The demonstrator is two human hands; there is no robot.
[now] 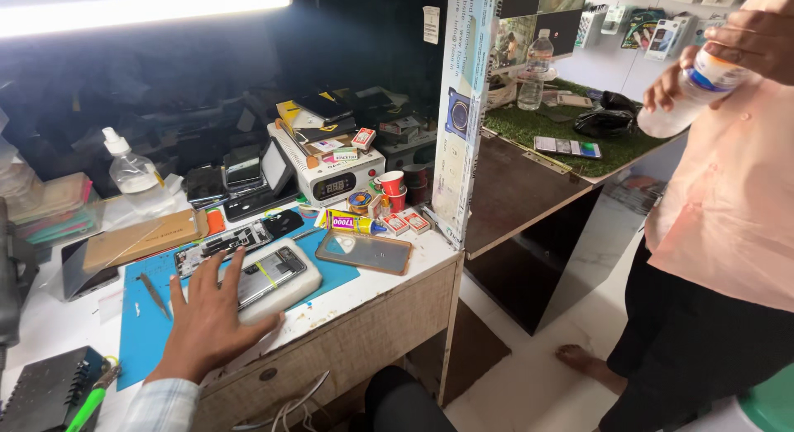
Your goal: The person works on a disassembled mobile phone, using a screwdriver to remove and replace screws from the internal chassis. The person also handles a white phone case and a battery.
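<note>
One left hand point(207, 320), grip wide, rests beside one opened phone point(269, 276); two bottles stand behind.

Bare blue mat point(136, 337) left of my left hand point(208, 320) | tweezers point(155, 295) lie there | glue tube point(354, 223), cups point(392, 188) block behind | far clutter possibly denser.

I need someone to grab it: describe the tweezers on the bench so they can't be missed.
Start at the blue work mat on the white bench. Left of the person's left hand, the tweezers lie flat on the mat: thin, dark and pointed, unlike the blocky phones beside them.
</note>
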